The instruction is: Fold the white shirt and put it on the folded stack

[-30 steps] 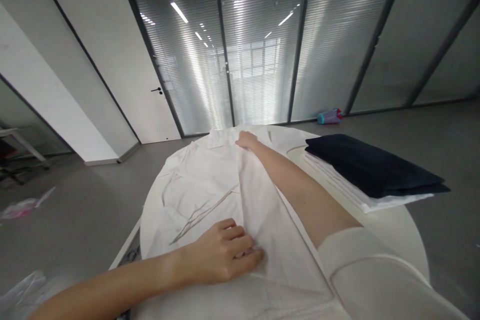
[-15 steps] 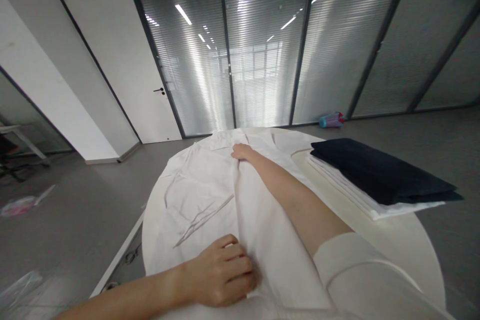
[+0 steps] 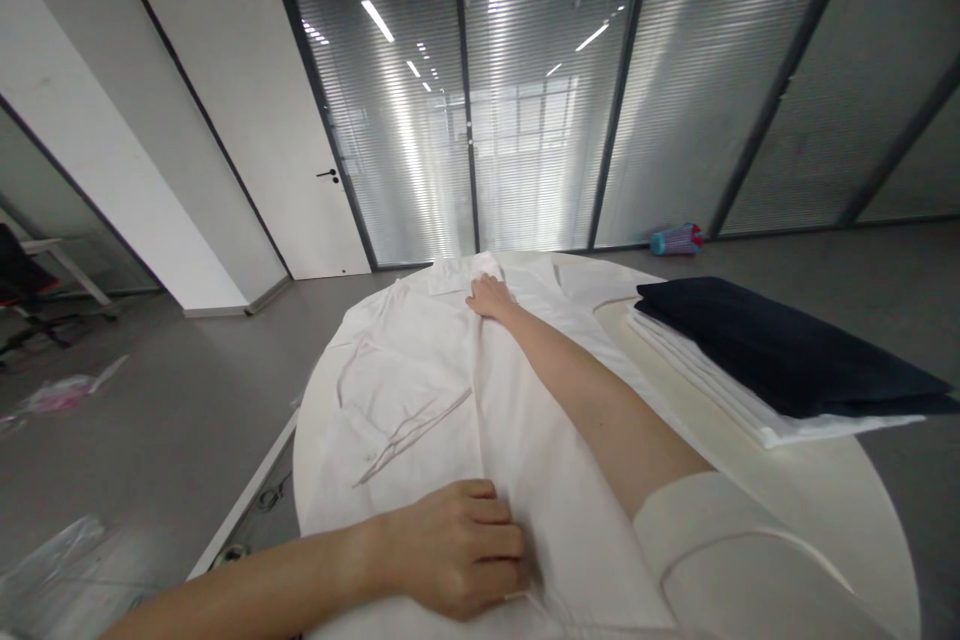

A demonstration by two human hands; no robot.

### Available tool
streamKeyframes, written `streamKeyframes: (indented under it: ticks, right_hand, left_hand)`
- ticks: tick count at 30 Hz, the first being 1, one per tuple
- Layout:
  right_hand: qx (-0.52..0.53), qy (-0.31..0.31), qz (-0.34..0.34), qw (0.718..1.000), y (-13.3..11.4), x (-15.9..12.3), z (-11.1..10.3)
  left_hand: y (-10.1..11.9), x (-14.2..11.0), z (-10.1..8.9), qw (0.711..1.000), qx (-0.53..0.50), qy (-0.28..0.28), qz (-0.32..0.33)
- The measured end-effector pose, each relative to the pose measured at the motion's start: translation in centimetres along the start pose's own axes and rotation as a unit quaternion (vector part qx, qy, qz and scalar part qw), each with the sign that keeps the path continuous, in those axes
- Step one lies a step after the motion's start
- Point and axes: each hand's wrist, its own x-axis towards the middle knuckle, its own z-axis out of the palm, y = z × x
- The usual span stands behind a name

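A white shirt (image 3: 405, 390) lies spread over a round white table (image 3: 810, 480). My left hand (image 3: 457, 545) rests at the shirt's near end with its fingers curled together, pinching a fold of the cloth. My right arm stretches across the garment, and my right hand (image 3: 489, 298) grips the fabric near the collar at the far end. A long crease runs between the two hands.
A stack of folded clothes, dark navy (image 3: 780, 345) on top of white (image 3: 720, 398), sits on the table's right side. Beyond are a glass wall with blinds, a white door (image 3: 255, 130), a blue and red object (image 3: 675, 240) on the floor, and plastic bags (image 3: 52, 395) at left.
The right hand has stayed on the cloth near the collar, drawing it slightly back. The left hand has slid a little to the right along the near edge. The view shifted slightly.
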Motion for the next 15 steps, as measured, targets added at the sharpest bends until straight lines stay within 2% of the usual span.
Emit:
streamKeyframes:
  ticks: [3, 6, 10, 15]
  right_hand:
    - [0.004, 0.019, 0.001, 1.000, -0.1, 0.5, 0.7]
    - [0.013, -0.004, 0.012, 1.000, -0.5, 1.7, 1.6]
    - [0.024, -0.046, 0.026, 0.998, -0.8, 3.9, 2.5]
    - [0.032, -0.052, 0.043, 0.997, -0.4, 6.1, 2.7]
  left_hand:
    - [0.0, 0.0, -0.1, 1.000, -0.008, -0.010, -0.003]
    - [-0.2, 0.1, -0.3, 1.000, -0.008, -0.028, 0.003]
    - [-0.4, 0.1, 0.0, 0.999, -0.022, 0.000, 0.035]
    - [-0.7, -0.1, 0.1, 0.998, -0.026, 0.014, 0.060]
